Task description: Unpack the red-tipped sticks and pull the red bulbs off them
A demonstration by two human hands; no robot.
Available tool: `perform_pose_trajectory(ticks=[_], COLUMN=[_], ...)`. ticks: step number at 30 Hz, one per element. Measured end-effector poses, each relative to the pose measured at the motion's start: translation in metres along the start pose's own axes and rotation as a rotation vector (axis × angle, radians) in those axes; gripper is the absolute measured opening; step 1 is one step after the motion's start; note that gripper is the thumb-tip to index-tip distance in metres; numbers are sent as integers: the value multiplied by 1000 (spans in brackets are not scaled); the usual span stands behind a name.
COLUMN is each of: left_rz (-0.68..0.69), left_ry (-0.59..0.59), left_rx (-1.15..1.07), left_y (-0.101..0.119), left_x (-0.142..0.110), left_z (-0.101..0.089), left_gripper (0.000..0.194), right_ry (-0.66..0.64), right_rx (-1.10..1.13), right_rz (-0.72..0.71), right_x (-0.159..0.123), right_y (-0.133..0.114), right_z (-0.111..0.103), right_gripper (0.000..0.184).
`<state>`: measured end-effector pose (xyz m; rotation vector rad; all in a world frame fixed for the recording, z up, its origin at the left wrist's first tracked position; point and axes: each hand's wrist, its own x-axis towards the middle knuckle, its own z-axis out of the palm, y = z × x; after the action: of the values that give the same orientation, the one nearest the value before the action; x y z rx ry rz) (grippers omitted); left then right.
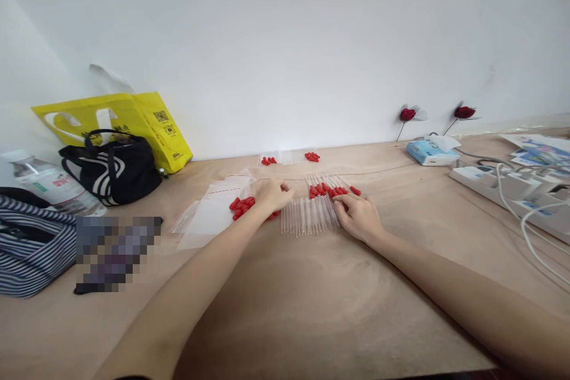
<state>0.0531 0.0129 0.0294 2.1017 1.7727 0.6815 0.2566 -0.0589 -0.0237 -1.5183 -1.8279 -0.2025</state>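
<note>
A row of clear thin tubes (pixel 307 217) lies side by side on the wooden table (pixel 312 297), some with red caps (pixel 332 190) at their far ends. My right hand (pixel 358 215) rests on the right end of the row, fingers curled on the tubes. My left hand (pixel 272 195) is closed, knuckles up, beside a small heap of loose red caps (pixel 241 206); what it holds is hidden. Clear plastic bags (pixel 211 214) lie flat to the left of that heap.
Two small packs with red caps (pixel 289 158) lie at the wall. At the left are a yellow bag (pixel 133 122), a black handbag (pixel 113 169), a water bottle (pixel 48 184) and striped fabric (pixel 31 246). A power strip (pixel 512 187) with cables, a tissue pack (pixel 430 151) and two red roses (pixel 407 114) stand at the right.
</note>
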Motion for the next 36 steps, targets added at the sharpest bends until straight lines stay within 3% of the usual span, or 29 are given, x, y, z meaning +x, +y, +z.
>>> perform_pose_trajectory(ticks=[4,8,12,16,20,23,26,29,32,36], left_rz=[-100,-167,-181,-150,-109,-59,46,180,516,862], left_ry=[-106,-157,-243,-276,-230,-146,-75,19,165,324], left_rx=[83,150,171,147,128,126,111,105,183,287], left_y=[31,45,50,50,49,47,37,15,-12,-34], left_x=[31,45,46,43,46,46,29,-8,-50,-84], left_z=[27,40,43,44,43,32,12,-7,-14,-9], left_gripper=[40,41,28,30,30,28,26,21,19,19], right_ry=[32,49,47,29,39,52,100,196,216,92], right_rx=[26,27,29,31,38,48,49,50,69,70], right_rz=[14,14,18,26,20,22,9,-44,-202,-473], right_x=[0,1,2,2,2,2,1,0,-4,-10], right_y=[2,0,-2,-1,1,2,1,-4,-15,-33], right_z=[-2,-3,-2,-2,-1,-1,-3,-7,-12,-11], right_gripper=[22,21,21,19,19,20,20,23,33,35])
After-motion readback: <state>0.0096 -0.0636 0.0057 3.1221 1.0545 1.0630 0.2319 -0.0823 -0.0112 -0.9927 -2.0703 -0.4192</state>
